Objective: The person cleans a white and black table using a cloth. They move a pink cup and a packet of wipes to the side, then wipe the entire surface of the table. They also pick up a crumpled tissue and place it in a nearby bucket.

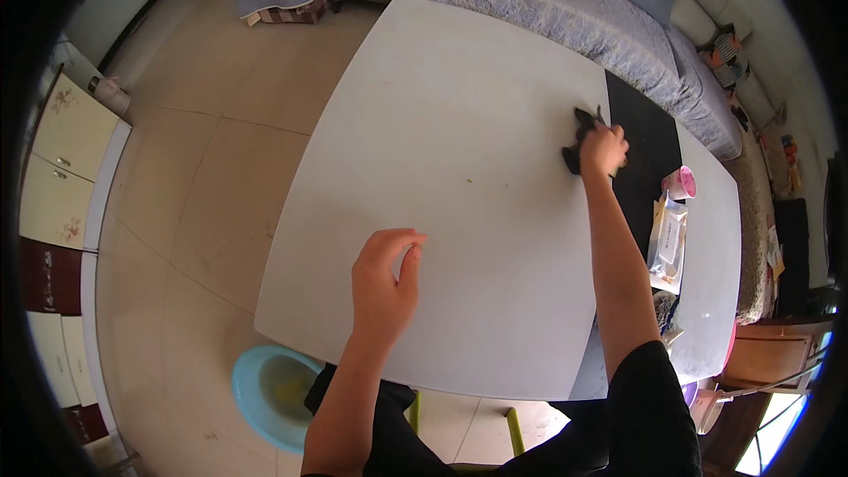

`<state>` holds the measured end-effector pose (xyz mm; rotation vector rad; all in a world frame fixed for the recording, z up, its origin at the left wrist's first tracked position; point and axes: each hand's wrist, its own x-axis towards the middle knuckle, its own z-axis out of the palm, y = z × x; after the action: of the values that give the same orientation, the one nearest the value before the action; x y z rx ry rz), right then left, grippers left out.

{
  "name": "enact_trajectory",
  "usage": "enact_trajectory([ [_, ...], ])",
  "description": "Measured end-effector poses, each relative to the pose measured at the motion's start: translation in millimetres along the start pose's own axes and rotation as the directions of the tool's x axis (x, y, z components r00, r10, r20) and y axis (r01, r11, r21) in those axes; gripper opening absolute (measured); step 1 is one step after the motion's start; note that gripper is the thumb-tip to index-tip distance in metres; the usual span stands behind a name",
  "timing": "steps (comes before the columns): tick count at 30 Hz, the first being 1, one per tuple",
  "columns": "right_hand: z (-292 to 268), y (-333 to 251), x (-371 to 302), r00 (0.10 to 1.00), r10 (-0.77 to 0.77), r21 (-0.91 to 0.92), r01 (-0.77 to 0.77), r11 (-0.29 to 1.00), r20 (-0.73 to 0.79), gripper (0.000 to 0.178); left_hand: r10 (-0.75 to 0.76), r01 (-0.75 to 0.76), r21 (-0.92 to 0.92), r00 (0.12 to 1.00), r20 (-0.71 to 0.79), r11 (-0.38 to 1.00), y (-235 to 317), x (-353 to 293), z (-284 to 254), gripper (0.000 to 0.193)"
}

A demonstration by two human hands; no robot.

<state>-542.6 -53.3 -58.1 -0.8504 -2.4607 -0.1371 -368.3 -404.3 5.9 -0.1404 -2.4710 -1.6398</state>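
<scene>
A large white table (424, 124) with a black band (638, 132) across its right part lies before me. Toward its far right, my right hand (604, 148) is closed on a dark cloth (574, 155), which is bunched against the tabletop beside the band. Part of the cloth is hidden under the fingers. Over the near middle of the table hovers my left hand (385, 278), its fingers curled with thumb and fingertips close together. Nothing shows in it. A small dark crumb (469, 181) lies on the white surface between the hands.
On the table's right side are a pink cup (679, 183) and a pack of wipes (668, 243). A light-blue basin (269, 396) with water stands on the floor at near left. A covered sofa (530, 0) runs along the far edge; cabinets (66, 172) stand at left.
</scene>
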Motion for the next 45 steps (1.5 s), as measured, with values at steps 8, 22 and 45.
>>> enact_trajectory([
  [8,-61,-158,-98,0.525,-0.84,0.793,0.567,0.224,-0.138,0.018,0.039,-0.039,-0.019,0.999,0.016,0.999,2,4,13,0.012],
  [22,71,-73,67,0.82,-0.558,0.529,0.421,0.737,0.126,0.041,-0.174,0.171,-0.079,0.984,-0.027,0.982,-9,1,-42,0.013],
  [45,-137,-33,-47,0.74,-0.672,0.8,0.384,0.461,0.033,0.044,-0.132,0.085,-0.207,0.965,-0.225,0.975,-26,-1,-66,0.014],
])
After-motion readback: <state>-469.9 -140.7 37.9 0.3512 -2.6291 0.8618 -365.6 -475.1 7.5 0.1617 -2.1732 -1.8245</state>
